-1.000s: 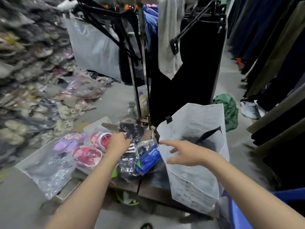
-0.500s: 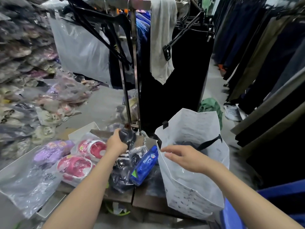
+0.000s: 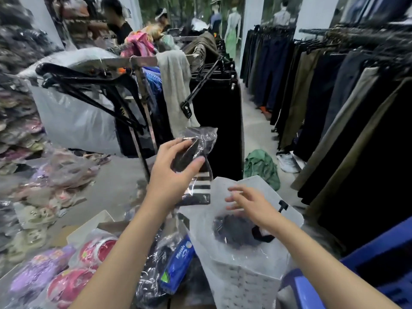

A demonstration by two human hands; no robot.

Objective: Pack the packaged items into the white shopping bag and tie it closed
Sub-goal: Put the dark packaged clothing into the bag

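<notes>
My left hand point(image 3: 172, 169) grips a clear plastic package of dark socks with white stripes point(image 3: 197, 175), lifted above the table just left of the white shopping bag point(image 3: 240, 270). The bag stands open, with dark packaged items inside and a black handle point(image 3: 262, 236) showing. My right hand point(image 3: 249, 202) hovers over the bag's mouth with fingers spread, holding nothing. On the table lie a blue package point(image 3: 178, 264), more dark packaged items point(image 3: 151, 282), and red point(image 3: 98, 248) and purple point(image 3: 38, 275) packaged items.
A clothes rack point(image 3: 138, 63) with hangers and dark garments stands right behind the table. Trousers hang along the right. A blue plastic stool point(image 3: 312, 293) sits at the lower right. Packaged goods pile up on the left. A green cloth point(image 3: 260, 166) lies on the floor; people stand far back.
My left hand has picked the striped sock package up off the table pile and raised it toward the bag. My right hand has moved over the bag's opening. The view tilted upward.
</notes>
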